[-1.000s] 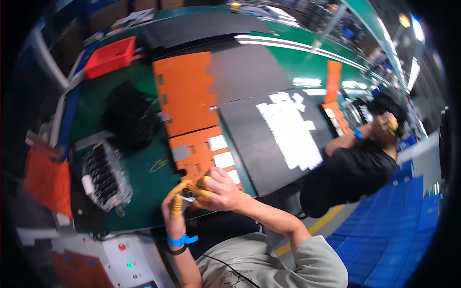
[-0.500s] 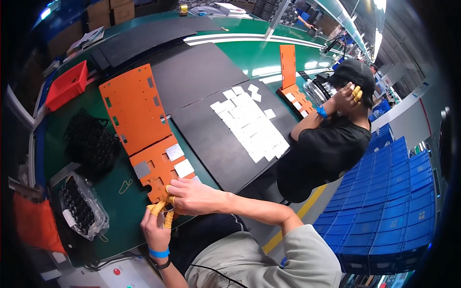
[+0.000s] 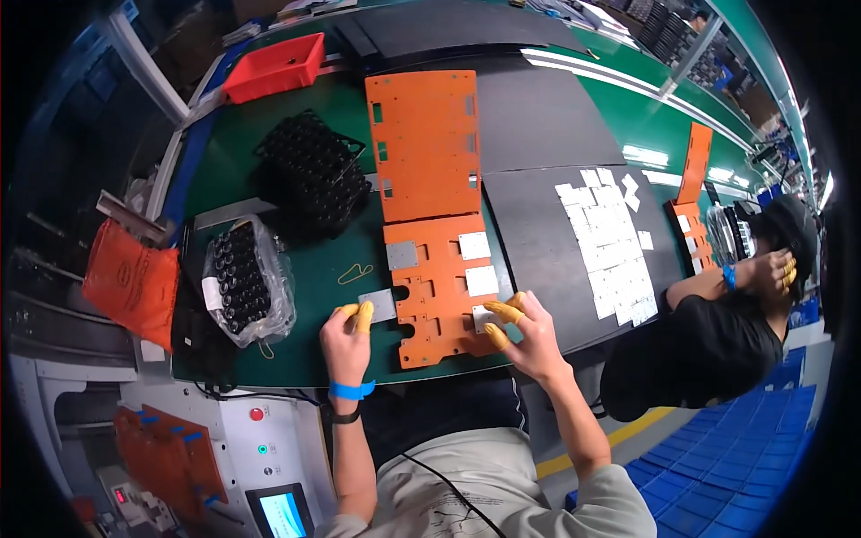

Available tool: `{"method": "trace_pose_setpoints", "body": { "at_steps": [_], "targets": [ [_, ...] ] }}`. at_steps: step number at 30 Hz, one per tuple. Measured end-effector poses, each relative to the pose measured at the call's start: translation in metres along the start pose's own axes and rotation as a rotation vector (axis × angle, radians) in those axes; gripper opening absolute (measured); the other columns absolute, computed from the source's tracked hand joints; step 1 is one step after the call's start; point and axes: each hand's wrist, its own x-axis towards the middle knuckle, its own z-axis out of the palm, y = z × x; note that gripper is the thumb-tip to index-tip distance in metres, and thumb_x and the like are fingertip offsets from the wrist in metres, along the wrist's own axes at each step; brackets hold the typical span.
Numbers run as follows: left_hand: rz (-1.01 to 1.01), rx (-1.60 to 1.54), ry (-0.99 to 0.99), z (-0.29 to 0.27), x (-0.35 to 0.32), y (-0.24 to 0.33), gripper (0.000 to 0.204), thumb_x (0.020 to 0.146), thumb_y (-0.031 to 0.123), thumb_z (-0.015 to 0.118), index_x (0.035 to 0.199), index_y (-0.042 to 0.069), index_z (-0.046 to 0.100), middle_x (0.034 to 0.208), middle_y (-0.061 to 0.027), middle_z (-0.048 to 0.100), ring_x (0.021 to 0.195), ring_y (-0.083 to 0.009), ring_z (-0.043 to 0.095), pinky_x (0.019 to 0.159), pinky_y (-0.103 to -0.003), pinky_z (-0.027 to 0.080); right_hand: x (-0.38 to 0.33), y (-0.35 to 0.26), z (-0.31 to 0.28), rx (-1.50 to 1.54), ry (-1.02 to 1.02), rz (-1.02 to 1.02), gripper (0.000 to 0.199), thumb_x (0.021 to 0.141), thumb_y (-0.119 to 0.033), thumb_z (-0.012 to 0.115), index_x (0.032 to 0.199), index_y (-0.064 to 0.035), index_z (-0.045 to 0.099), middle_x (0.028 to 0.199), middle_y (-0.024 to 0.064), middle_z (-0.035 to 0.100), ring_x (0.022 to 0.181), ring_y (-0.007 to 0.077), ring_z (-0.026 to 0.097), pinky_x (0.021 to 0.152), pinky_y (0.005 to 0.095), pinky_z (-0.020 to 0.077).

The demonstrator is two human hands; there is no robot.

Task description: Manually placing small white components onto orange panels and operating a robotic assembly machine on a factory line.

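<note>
My left hand [image 3: 345, 345], with yellow finger covers, pinches a thin grey square plate [image 3: 378, 305] beside the left edge of an orange fixture board [image 3: 435, 296]. My right hand [image 3: 531, 341], also with yellow finger covers, is at the board's right edge. Its thumb and index finger are apart, close to a pale plate [image 3: 482, 316] in the board; whether they touch it I cannot tell. On the board lie a grey plate [image 3: 403, 255] at left and two pale plates at right, one [image 3: 473, 246] behind the other [image 3: 482, 281]. The board's orange lid [image 3: 423, 148] lies folded back behind it.
Black trays [image 3: 314, 170] and a bagged black tray [image 3: 242, 282] are at left, near a yellow rubber band [image 3: 356, 273]. A red bin [image 3: 274, 68] stands behind. Many white plates [image 3: 610, 247] cover the black mat [image 3: 529, 220]. A co-worker [image 3: 708, 332] sits at right.
My view has turned left. My hands, close together at the board's front edge before, have moved apart to its two sides. The left now shows a grey plate in its fingers.
</note>
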Motion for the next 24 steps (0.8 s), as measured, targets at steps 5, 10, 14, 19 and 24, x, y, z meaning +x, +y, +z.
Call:
{"method": "trace_pose_setpoints", "body": {
  "at_steps": [5,10,14,19,24],
  "targets": [
    [0.023,0.174,-0.071,0.034,0.015,0.018,0.031,0.089,0.026,0.074,0.091,-0.005,0.069,0.081,-0.0188,0.068,0.068,-0.0313,0.065,0.06,-0.036,0.047,-0.013,-0.001,0.003,0.025,0.015,0.048,0.034,0.077,-0.005,0.077,0.11,-0.0026,0.069,0.087,0.012,0.056,0.077,0.0309,0.054,0.065,0.0394,0.0478],
    [-0.075,0.441,-0.18,0.03,0.023,0.037,0.034,0.087,0.035,0.074,0.099,0.003,0.072,0.09,-0.0176,0.071,0.087,-0.0384,0.067,0.072,-0.048,0.053,-0.011,-0.01,0.017,0.097,0.025,0.107,0.029,0.079,-0.006,0.076,0.108,-0.0035,0.07,0.084,0.0112,0.057,0.076,0.0299,0.055,0.065,0.039,0.0481],
    [0.198,0.444,0.006,0.012,0.021,0.041,0.029,0.086,0.028,0.076,0.089,0.001,0.067,0.088,-0.0177,0.066,0.079,-0.0402,0.063,0.067,-0.047,0.051,0.012,-0.055,0.043,0.069,-0.099,-0.079,0.034,0.075,-0.009,0.08,0.108,-0.0024,0.071,0.091,0.0131,0.059,0.081,0.0321,0.057,0.072,0.0421,0.0483],
    [-0.404,-0.823,-0.345,-0.014,-0.034,0.031,0.046,0.106,0.044,0.045,0.138,0.012,0.052,0.098,0.0045,0.058,0.076,-0.0046,0.052,0.064,-0.021,0.045,0.065,-0.097,0.063,0.082,-0.274,-0.293,0.07,0.066,-0.021,0.086,0.126,0.0021,0.059,0.117,0.0177,0.059,0.113,0.0374,0.055,0.095,0.0443,0.047],
    [-0.573,-1.227,-0.26,-0.059,-0.058,0.025,0.05,0.103,0.051,0.047,0.13,0.009,0.056,0.111,-0.001,0.063,0.098,-0.0125,0.062,0.083,-0.029,0.053,0.085,-0.116,0.108,0.19,-0.408,-0.541,0.055,0.069,-0.025,0.081,0.112,0.0057,0.066,0.093,0.0145,0.063,0.093,0.035,0.064,0.079,0.0417,0.0537]
  ]
}}
